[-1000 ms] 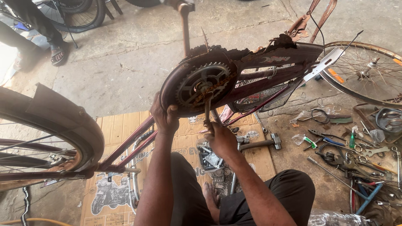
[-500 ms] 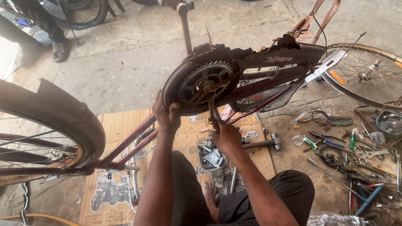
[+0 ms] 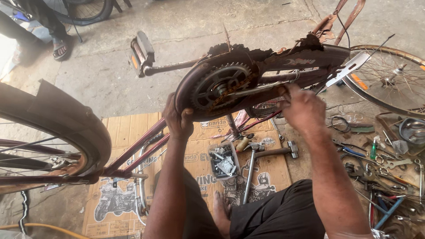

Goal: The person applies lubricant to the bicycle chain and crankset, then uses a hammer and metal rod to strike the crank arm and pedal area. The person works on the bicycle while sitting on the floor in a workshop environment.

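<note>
While bike sits upside down on the floor, left hand [image 3: 178, 118] grips the lower edge of the maroon chain guard [image 3: 188, 88], fingers curled over its rim, just beside the chainring [image 3: 217, 84] w/ rusty chain on it. Right hand [image 3: 302, 106] is at the frame tube [image 3: 305, 59] just right of the chainring, fingers bent onto the tube/chain area; whether it clasps anything small, can't tell. Crank arm runs up-left to a black pedal [image 3: 141, 52] w/ orange reflector. Rear wheel [image 3: 389, 77] at right, orange reflector in its spokes; front tyre [image 3: 53, 128] w/ mudguard at left. Under the bike: flattened cardboard box [image 3: 119, 186], tan, printed w/ dark lettering and a b/w motorcycle picture at its lower-left corner, round logo marks near its top edge. On the cardboard, betw. the arms: small clear tub [image 3: 223, 161] of bolts and metal bits, hammer [image 3: 252, 163] lying just beside it, socket wrench near. Right of the cardboard, on concrete: scatter of tools [image 3: 380, 168], spanners, a green-handled driver, blue-handled pliers, metal bowl [image 3: 411, 130] at the far edge. Top left, another person's sandalled foot [image 3: 59, 48], well apart.
</note>
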The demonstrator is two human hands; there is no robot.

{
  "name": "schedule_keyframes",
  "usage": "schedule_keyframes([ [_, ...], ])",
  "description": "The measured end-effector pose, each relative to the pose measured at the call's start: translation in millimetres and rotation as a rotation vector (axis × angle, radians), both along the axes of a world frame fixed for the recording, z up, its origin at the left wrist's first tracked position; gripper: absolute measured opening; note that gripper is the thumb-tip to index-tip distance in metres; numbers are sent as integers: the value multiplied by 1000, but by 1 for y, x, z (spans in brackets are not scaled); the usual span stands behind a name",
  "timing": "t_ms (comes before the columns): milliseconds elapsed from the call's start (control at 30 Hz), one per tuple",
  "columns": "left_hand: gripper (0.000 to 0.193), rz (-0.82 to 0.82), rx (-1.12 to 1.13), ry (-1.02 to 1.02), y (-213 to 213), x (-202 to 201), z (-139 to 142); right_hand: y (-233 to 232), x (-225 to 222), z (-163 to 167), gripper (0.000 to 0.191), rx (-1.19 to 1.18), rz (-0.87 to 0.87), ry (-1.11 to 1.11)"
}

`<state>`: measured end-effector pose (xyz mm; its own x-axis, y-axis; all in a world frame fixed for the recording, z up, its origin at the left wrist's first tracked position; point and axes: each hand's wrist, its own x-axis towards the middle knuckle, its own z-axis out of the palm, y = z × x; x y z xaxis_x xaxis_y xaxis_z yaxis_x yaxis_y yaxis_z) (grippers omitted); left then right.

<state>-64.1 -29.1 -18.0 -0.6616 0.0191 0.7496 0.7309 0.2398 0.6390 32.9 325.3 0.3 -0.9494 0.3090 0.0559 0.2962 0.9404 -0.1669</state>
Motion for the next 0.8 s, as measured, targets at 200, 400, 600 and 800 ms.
schedule_keyframes([
  [200,85,3,4,3,2,-3,-6,-89,13,-30,36,-1,-14,-81],
  [400,80,17,-12,5,0,2,-4,-247,25,-64,37,-843,-10,-223],
  [600,81,2,-11,6,0,2,1,-220,22,-45,45,-596,146,-121],
  [800,81,-5,-11,-10,1,3,-4,-85,21,-30,39,-208,-83,-199],
])
